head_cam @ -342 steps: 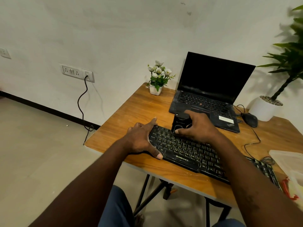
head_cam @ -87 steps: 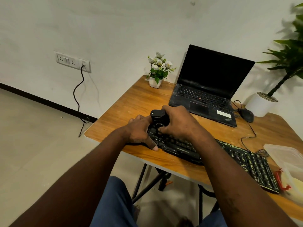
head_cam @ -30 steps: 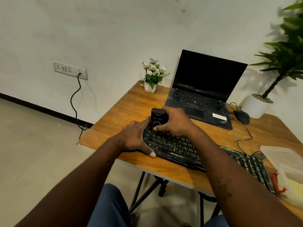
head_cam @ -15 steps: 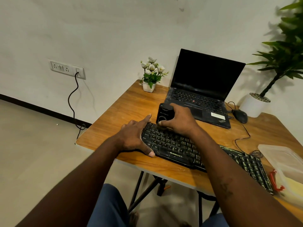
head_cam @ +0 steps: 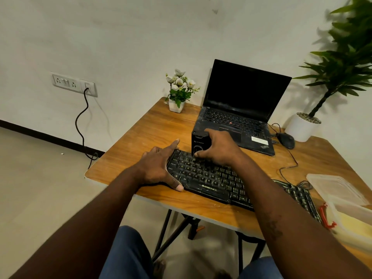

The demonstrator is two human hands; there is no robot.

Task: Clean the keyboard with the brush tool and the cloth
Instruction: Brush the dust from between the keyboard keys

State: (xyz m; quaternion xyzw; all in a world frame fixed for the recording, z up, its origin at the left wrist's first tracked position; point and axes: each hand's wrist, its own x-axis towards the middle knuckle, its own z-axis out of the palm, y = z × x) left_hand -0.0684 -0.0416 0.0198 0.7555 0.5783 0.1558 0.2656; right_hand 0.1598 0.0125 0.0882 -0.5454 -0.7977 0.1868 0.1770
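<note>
Status: black backlit keyboard lies slantwise along the near edge of the wooden table. Flat on its left end is the left hand, fingers straight, thumb along the front edge, gripping nothing. The right hand has its fingers curled round the black boxy brush tool, upright with its base at the top-left key row, just in front of the open black laptop. Far right: clear plastic tub; yellow material inside may be the cloth, too blurred to confirm.
</note>
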